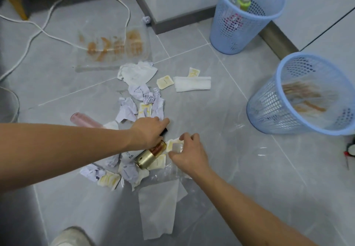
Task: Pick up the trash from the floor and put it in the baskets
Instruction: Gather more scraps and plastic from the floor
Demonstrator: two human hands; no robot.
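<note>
The trash lies scattered across the grey tiled floor (221, 111), thickest in a heap at the middle of the view. At its heart is a gold bottle (151, 154) on its side, dark cap pointing toward one o'clock. The left hand (148, 130) is laid over its upper end, fingers curled down around the neck; the grip looks narrow and appears to be taking hold of the bottle, though how firmly it has closed cannot be told. Just at three o'clock of the bottle, the right hand (189, 149) pinches a small clear plastic piece (177, 147) between thumb and fingertips, a narrow grip suited to something so light.

Around these lie crumpled paper scraps (134, 99), yellowish sauce packets (165, 82), a folded white tissue (192, 83) toward twelve o'clock, a pink bottle (85, 120) at nine o'clock, and a long paper towel (159, 211) at six. A sauce-stained clear bag (113, 49) sits farther out at eleven o'clock, under a white cable (38, 28).

Two blue mesh baskets stand well apart from the heap: the far basket (226, 34) at one o'clock holds bottles, the near basket (269, 111) at three o'clock holds stained wrapping, which suggests sorting by kind. Most of the trash is yet to be gathered.
</note>
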